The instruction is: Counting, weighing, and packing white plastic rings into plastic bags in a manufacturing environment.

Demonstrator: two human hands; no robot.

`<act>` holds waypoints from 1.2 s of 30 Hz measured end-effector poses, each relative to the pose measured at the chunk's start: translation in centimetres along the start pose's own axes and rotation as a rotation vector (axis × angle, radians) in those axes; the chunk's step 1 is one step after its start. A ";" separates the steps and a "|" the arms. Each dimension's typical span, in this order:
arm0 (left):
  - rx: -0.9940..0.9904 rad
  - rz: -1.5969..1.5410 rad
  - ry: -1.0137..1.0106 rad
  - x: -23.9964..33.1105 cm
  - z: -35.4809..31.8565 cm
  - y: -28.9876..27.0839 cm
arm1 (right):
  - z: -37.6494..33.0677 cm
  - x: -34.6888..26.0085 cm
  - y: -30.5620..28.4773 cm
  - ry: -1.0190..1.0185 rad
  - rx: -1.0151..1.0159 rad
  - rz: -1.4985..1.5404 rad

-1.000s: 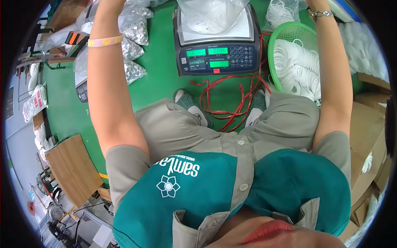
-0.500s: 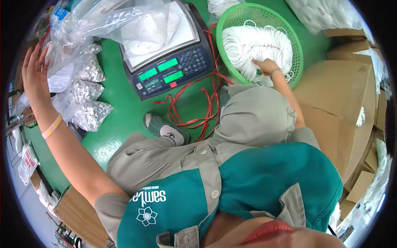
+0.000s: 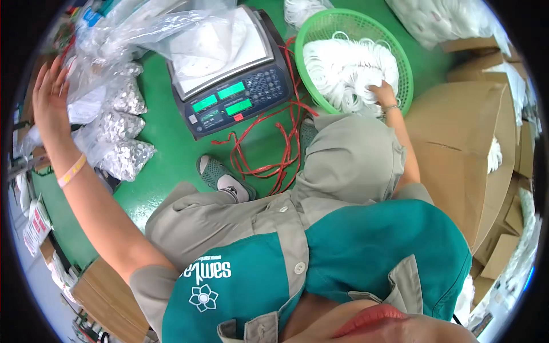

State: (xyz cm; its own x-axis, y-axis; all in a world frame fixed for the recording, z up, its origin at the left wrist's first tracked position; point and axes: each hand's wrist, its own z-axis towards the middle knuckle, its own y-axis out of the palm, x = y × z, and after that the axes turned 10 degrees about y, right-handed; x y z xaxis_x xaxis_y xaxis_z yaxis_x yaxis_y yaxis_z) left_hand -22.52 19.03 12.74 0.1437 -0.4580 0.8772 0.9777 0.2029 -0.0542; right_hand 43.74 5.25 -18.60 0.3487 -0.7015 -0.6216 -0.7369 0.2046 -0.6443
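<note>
- Since the earlier frame the view has swung only a little; the left hand (image 3: 50, 94) stays open, fingers spread, against the clear crinkled plastic bags (image 3: 108, 40).
- The right hand (image 3: 384, 92) is closing on white cord loops (image 3: 343, 66) in the green mesh plastic basket (image 3: 400, 54), beside the grey counting scale (image 3: 229, 86).
- Better to take one small bunch cleanly, so the loops do not tangle.

1. A grey counting scale (image 3: 229, 74) with green displays stands on the green floor (image 3: 166, 137).
2. A clear plastic sheet (image 3: 206, 40) lies across the scale's tray.
3. Red cords (image 3: 274, 154) lie tangled on the floor just beside the scale.
4. Brown cardboard boxes (image 3: 457, 154) stand at the right.
</note>
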 end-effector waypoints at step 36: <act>-0.167 0.147 0.062 3.7 -3.3 6.4 | -18.9 -45.4 7.0 -1.069 -0.440 0.647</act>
State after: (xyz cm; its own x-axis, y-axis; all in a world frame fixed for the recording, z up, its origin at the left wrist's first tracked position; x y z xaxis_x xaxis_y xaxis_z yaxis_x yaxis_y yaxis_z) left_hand -15.28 15.82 14.06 0.2906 -0.4878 0.8232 0.9566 0.1275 -0.2622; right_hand 11.80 25.60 13.49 -0.0018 0.3598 -0.9330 -0.9961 -0.0828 -0.0300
